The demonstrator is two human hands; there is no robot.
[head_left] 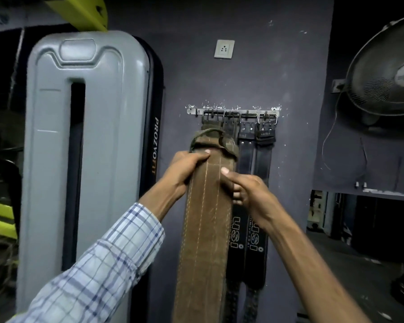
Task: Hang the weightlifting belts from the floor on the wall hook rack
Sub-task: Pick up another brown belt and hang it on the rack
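Observation:
I hold a wide brown leather belt (205,220) upright in front of the wall, its buckle end just below the metal hook rack (233,111). My left hand (184,170) grips its left edge near the top, thumb across the face. Gripping its right edge a little lower is my right hand (245,187), thumb on the front and fingers behind. Behind the brown belt, another brown belt (211,124) hangs from the rack by its buckle. Two black belts (257,159) with white lettering hang to the right of it.
A tall grey weight-stack cover (79,159) of a gym machine stands close on the left. A wall fan (387,73) sticks out at the upper right, with loose wires below it. A wall socket (224,48) sits above the rack. A dark opening lies at the lower right.

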